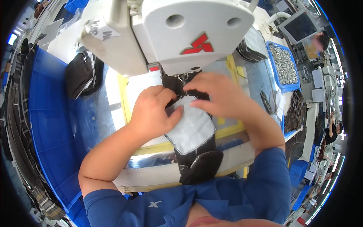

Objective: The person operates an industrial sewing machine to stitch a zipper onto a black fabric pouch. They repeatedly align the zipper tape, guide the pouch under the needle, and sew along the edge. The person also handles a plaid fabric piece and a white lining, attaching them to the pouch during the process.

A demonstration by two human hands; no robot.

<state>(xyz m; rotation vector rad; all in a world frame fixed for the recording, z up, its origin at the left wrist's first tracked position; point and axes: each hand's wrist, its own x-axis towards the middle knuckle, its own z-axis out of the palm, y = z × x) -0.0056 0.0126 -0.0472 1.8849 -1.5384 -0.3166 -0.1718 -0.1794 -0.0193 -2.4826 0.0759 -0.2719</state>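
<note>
Under the head of a white sewing machine (196, 34) lies a dark fabric bag piece (207, 117) with a pale, rough-edged panel (191, 128) on top. A metal zipper with a ring (183, 76) runs up its dark upper part toward the machine. My left hand (151, 109) is curled on the piece's left side, thumb on the pale panel and fingers at its upper edge. From the right, my right hand (217, 92) holds the piece with bent fingers by the zipper and the thumb on the panel's edge. The needle area is hidden by the machine head.
A large blue bin (51, 128) stands at left beside a stack of dark pieces (81, 73). At right are a blue tray (280, 85) of metal rings, scissors-like snips (266, 101) and a screen (299, 26). A dark zippered pouch part (202, 166) hangs over the table's near edge.
</note>
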